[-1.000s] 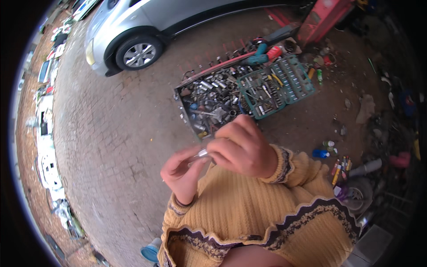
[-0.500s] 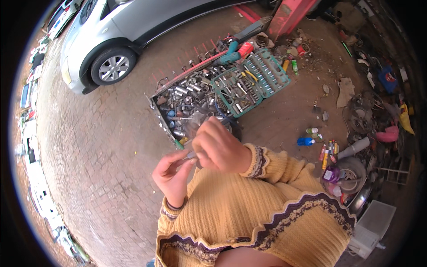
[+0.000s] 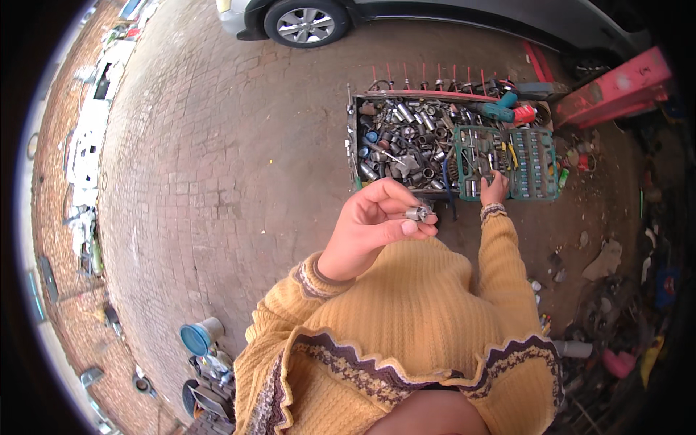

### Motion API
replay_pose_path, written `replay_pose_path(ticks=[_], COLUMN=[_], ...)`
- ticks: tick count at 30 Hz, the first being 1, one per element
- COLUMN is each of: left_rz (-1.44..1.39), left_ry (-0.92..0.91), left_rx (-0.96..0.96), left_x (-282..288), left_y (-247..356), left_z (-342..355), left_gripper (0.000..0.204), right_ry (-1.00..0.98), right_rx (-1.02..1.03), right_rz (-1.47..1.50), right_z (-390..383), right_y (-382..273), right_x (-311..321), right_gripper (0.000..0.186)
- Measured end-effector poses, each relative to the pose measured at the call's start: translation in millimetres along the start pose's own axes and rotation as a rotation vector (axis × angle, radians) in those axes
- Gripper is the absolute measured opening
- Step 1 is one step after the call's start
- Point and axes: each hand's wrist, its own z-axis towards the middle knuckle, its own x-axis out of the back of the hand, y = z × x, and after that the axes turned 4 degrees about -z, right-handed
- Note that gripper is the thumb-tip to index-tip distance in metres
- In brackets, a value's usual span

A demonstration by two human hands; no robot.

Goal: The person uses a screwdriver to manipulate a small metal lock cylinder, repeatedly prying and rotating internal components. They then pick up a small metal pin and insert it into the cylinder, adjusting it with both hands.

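Between the thumb and fingers of my left hand (image 3: 373, 225) is a small shiny metal socket (image 3: 417, 213), held up in front of my chest. My right hand (image 3: 495, 190) reaches down to the lower edge of an opened green socket-set case (image 3: 554, 168). Its thumb and fingertips are bent together over the tools in the case's left half; whatever is between them is too small to make out. The case's right half carries rows of sockets. Left of it, a metal tray (image 3: 354, 138) is heaped with loose sockets and fittings.
A cordless green drill (image 3: 497, 111) and a red can (image 3: 525, 114) lie behind the case. Beyond stand a silver car (image 3: 435, 10) and a red lift post (image 3: 616, 87). A blue-topped bucket (image 3: 196, 338) sits at the lower left; clutter covers the right side.
My hands were together at my chest around a small piece. Now they are apart: my right hand has gone out to the case, while my left keeps the socket. The view has shifted left.
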Motion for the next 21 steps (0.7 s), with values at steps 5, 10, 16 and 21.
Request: replay_pose_path(ticks=[5,10,16,21], left_rz=[-0.059,-0.042,0.082,0.19], left_ry=[-0.057,0.022,0.139,0.146], left_rx=[-0.027,-0.022,-0.101,-0.35], left_x=[-8.2,-14.8,-16.3,-24.6], left_y=[2.2,1.8,-1.5,-6.2], left_z=[-0.3,-2.1,0.8,4.3], left_gripper=[0.017,0.017,0.016,0.018], right_ry=[0.02,0.014,-0.024,0.056], right_rx=[0.031,0.132,0.181,0.17], right_rz=[-0.118,-0.164,-0.195,-0.08], right_z=[2.3,8.7,7.6,8.2], right_y=[39.3,34.2,30.0,31.2], right_x=[-36.9,-29.3,-29.3,-33.7], right_gripper=[0.034,0.025,0.024,0.023])
